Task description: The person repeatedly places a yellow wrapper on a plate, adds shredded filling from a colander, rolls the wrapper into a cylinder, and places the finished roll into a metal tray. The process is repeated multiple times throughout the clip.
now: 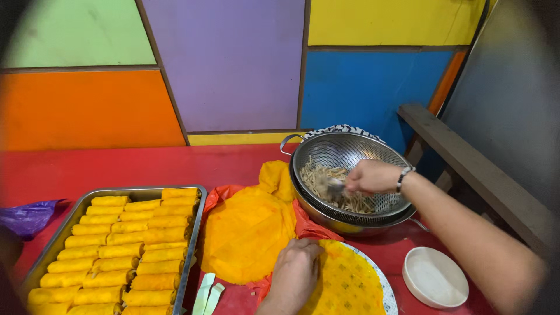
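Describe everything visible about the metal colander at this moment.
The colander is a round, perforated, silvery metal bowl with a loop handle at its far left rim. It sits tilted inside a metal bowl on the red table. Pale shredded filling lies inside it. The right hand reaches in, holding a blurred utensil. A patterned cloth shows behind.

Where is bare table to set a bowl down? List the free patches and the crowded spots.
Free: the red table between the wall and the tray of yellow rolls, and the strip between the strainer and the white dish. Crowded: the front middle, with the wrapper stack, plate and left hand.
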